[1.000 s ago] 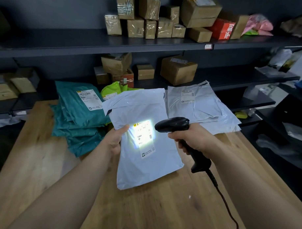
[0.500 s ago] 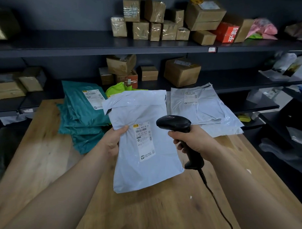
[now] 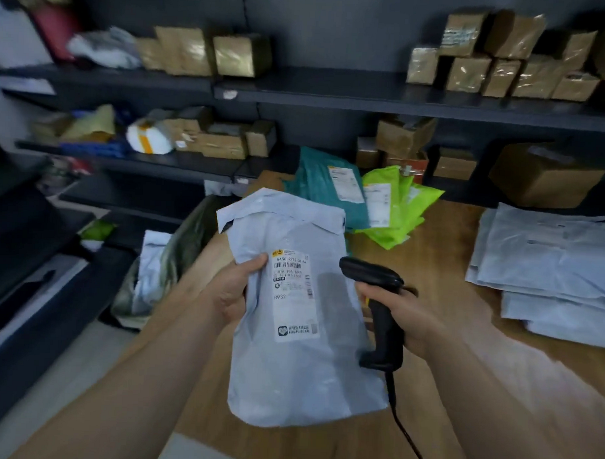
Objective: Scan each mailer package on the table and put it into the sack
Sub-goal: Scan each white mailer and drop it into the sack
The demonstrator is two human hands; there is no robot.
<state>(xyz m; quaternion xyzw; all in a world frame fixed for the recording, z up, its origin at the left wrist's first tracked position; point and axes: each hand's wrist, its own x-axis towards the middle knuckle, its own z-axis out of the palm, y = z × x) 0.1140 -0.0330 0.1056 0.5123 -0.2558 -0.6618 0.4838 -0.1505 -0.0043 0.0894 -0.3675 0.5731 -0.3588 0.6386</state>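
Observation:
My left hand (image 3: 235, 288) grips a pale grey mailer (image 3: 299, 366) by its left edge, thumb on the white shipping label (image 3: 292, 294), label side up. To its right, my right hand (image 3: 408, 315) holds a black corded barcode scanner (image 3: 381, 300) by the handle, its head pointing left over the mailer. The scanner light is off. Left of the table, on the floor, stands an open sack (image 3: 162, 265) with a grey mailer visible inside. More mailers lie on the wooden table (image 3: 441, 254): a teal stack (image 3: 316, 192), lime-green ones (image 3: 397, 212) and a grey stack (image 3: 553, 272).
Dark shelving (image 3: 367, 97) behind the table carries several taped cardboard boxes and parcels. A dark unit (image 3: 29, 254) stands at the far left, with pale floor between it and the table's left edge.
The scanner's bright light on the label has gone out. The view has swung left, bringing the sack into sight, and the held mailer has moved left toward the table's edge.

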